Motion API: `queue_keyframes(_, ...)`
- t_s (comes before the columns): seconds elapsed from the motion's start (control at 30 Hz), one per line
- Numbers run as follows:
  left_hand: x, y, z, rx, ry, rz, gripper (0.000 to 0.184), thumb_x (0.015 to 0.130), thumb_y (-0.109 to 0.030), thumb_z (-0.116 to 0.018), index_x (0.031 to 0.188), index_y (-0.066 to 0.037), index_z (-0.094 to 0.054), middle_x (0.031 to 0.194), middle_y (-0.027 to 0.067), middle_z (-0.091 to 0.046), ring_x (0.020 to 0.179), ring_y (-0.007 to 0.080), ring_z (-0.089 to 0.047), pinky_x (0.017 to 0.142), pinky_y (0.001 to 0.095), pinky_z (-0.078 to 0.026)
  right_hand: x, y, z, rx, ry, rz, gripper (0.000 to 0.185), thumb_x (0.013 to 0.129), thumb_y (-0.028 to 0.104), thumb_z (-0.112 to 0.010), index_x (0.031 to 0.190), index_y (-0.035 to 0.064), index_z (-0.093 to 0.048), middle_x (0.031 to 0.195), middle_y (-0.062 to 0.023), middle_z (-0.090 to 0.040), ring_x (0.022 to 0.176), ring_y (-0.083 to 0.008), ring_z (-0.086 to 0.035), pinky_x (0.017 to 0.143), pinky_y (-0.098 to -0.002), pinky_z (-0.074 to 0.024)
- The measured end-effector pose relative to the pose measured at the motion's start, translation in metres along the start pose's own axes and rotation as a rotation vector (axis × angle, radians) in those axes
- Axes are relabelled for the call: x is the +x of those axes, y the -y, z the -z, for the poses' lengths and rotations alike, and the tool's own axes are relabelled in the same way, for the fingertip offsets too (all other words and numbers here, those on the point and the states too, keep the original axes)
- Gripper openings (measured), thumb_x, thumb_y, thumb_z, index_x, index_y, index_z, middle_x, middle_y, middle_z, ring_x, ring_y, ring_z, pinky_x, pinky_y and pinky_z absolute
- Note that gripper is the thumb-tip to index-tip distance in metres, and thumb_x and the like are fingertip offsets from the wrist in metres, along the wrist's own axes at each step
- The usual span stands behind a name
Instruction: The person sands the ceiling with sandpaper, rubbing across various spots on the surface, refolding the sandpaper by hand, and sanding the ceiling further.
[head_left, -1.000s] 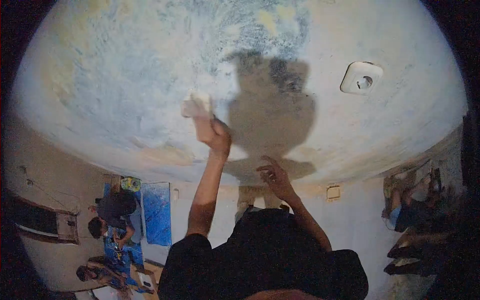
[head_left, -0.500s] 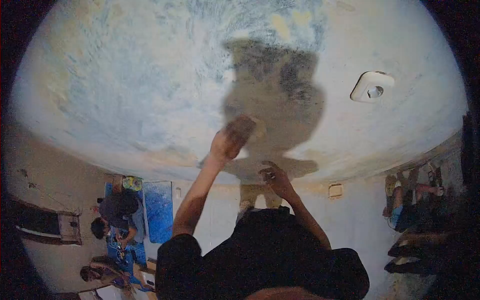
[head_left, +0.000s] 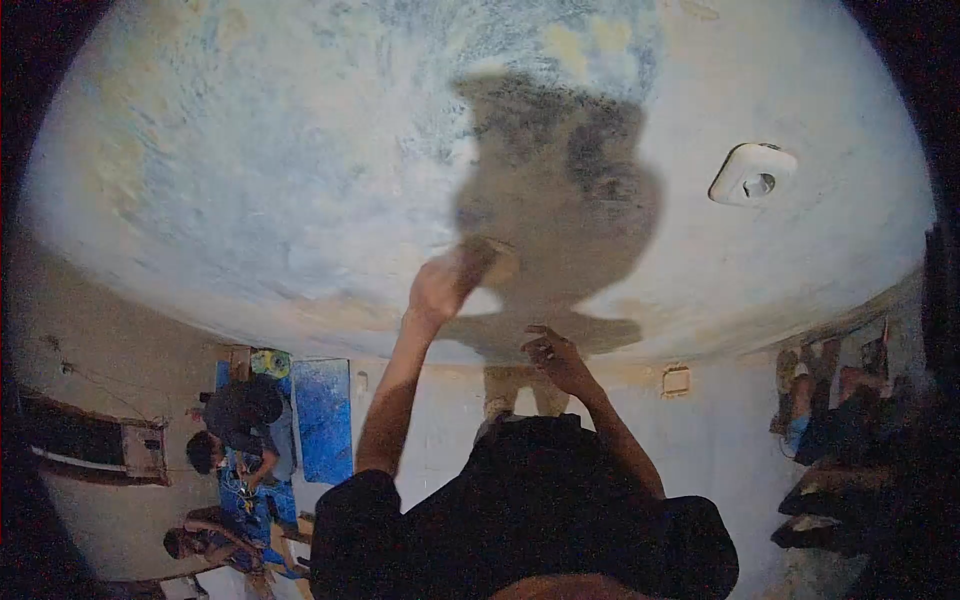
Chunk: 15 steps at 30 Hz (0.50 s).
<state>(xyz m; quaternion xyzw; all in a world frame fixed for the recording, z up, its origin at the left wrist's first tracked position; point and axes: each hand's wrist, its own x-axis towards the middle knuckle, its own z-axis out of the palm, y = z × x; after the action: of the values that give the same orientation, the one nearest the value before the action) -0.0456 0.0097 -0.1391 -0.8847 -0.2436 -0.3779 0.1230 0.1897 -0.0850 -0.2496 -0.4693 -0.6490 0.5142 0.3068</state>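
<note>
My left hand [head_left: 442, 288] reaches up to the patchy blue-white wall [head_left: 330, 180], its fingers closed on a flat tan piece [head_left: 503, 262] against the surface. The hand is smeared by motion and lies at the edge of a dark shadow, so the piece's exact kind cannot be told. Lower and to the right, my right hand [head_left: 556, 358] is raised near the wall's lower part. Its fingers are bent and apart, with nothing seen in them.
A white wall socket [head_left: 755, 174] sits at upper right, and a small beige box frame [head_left: 676, 381] lower down. At left, two people are near a blue panel [head_left: 322, 420]. Dark items [head_left: 815, 505] line the right side.
My left hand has shifted a little left and down with the tan piece. My right hand stays almost in place. The whole view has swung slightly, moving the socket to the right.
</note>
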Motion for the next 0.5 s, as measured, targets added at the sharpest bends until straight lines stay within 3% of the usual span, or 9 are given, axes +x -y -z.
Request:
queue_keyframes(0.07, -0.02, 0.007, -0.021, 0.187, -0.624, 0.407, 0.028, 0.088, -0.014, -0.059, 0.111, 0.003, -0.062, 0.098, 0.0171, -0.065, 0.082, 0.0225, -0.063, 0.067, 0.0319, -0.05, 0.006, 0.003, -0.003, 0.016, -0.006, -0.041, 0.039, 0.091, 0.008, -0.055, 0.129, 0.0073, -0.046, 0.105, -0.0135, -0.066, 0.083, -0.0194, -0.064, 0.071, -0.034, -0.0531)
queue_keyframes(0.1, -0.019, -0.02, -0.026, -0.16, -0.605, 0.784, 0.027, 0.085, -0.014, -0.058, 0.105, 0.002, -0.064, 0.109, 0.0207, -0.063, 0.099, 0.0343, -0.062, 0.084, 0.04, -0.05, 0.002, 0.002, -0.006, 0.022, -0.01, -0.101, 0.04, 0.09, 0.008, -0.056, 0.129, 0.0075, -0.046, 0.104, -0.0131, -0.066, 0.082, -0.0189, -0.064, 0.071, -0.034, -0.0531)
queue_keyframes(0.13, -0.023, -0.016, -0.026, -0.16, -0.608, 0.794, 0.027, 0.085, -0.014, -0.058, 0.105, 0.002, -0.064, 0.109, 0.0207, -0.063, 0.099, 0.0343, -0.062, 0.084, 0.04, -0.05, 0.001, -0.002, -0.006, 0.017, -0.004, -0.107, 0.04, 0.09, 0.008, -0.056, 0.129, 0.0075, -0.046, 0.104, -0.0131, -0.066, 0.082, -0.0189, -0.064, 0.071, -0.034, -0.0531)
queue_keyframes(0.2, -0.028, 0.007, -0.015, 0.038, -0.101, 0.19, 0.028, 0.084, -0.014, -0.057, 0.108, 0.001, -0.063, 0.107, 0.0206, -0.064, 0.097, 0.0383, -0.062, 0.084, 0.0425, -0.05, 0.001, -0.014, -0.01, 0.069, 0.019, 0.0, 0.039, 0.09, 0.01, -0.058, 0.128, 0.0064, -0.047, 0.104, -0.0128, -0.066, 0.081, -0.0183, -0.064, 0.072, -0.0335, -0.0529)
queue_keyframes(0.27, -0.019, 0.013, -0.007, 0.395, 0.055, 0.281, 0.032, 0.083, -0.013, -0.057, 0.111, 0.002, -0.061, 0.111, 0.0217, -0.063, 0.101, 0.0412, -0.061, 0.087, 0.045, -0.048, 0.002, -0.019, -0.008, 0.05, 0.014, 0.063, 0.039, 0.09, 0.01, -0.058, 0.127, 0.0059, -0.048, 0.104, -0.0125, -0.066, 0.082, -0.0185, -0.065, 0.072, -0.0339, -0.0529)
queue_keyframes(0.33, -0.009, -0.01, -0.017, 0.233, -0.5, 0.434, 0.034, 0.088, -0.015, -0.05, 0.116, 0.003, -0.059, 0.116, 0.0246, -0.06, 0.111, 0.0415, -0.056, 0.095, 0.0479, -0.044, -0.004, -0.028, -0.015, 0.032, 0.021, 0.102, 0.039, 0.09, 0.01, -0.059, 0.127, 0.0054, -0.048, 0.103, -0.0121, -0.066, 0.083, -0.0186, -0.065, 0.073, -0.0342, -0.053)
queue_keyframes(0.4, -0.035, -0.001, -0.014, -0.041, -0.094, 0.385, 0.034, 0.094, -0.016, -0.045, 0.117, 0.005, -0.058, 0.122, 0.0251, -0.057, 0.119, 0.0414, -0.051, 0.099, 0.0482, -0.041, 0.0, -0.036, -0.018, 0.034, -0.013, 0.096, 0.038, 0.091, 0.012, -0.058, 0.127, 0.0044, -0.049, 0.106, -0.0132, -0.065, 0.084, -0.0201, -0.065, 0.074, -0.0354, -0.0531)
queue_keyframes(0.47, -0.022, 0.012, -0.002, 0.266, -0.412, 0.286, 0.031, 0.092, -0.012, -0.049, 0.115, 0.006, -0.059, 0.119, 0.0253, -0.058, 0.117, 0.0411, -0.053, 0.097, 0.048, -0.043, 0.003, -0.039, -0.017, -0.042, -0.013, 0.087, 0.037, 0.091, 0.013, -0.058, 0.126, 0.0045, -0.049, 0.107, -0.0134, -0.065, 0.086, -0.0202, -0.065, 0.074, -0.0358, -0.0532)
queue_keyframes(0.5, 0.018, -0.014, 0.0, 0.303, -0.787, 0.584, 0.03, 0.089, -0.009, -0.053, 0.114, 0.006, -0.06, 0.119, 0.0255, -0.058, 0.114, 0.0412, -0.055, 0.096, 0.0471, -0.045, 0.003, -0.039, -0.019, -0.119, -0.012, 0.063, 0.037, 0.091, 0.013, -0.058, 0.126, 0.0046, -0.049, 0.108, -0.0136, -0.064, 0.088, -0.0203, -0.065, 0.075, -0.0362, -0.0533)
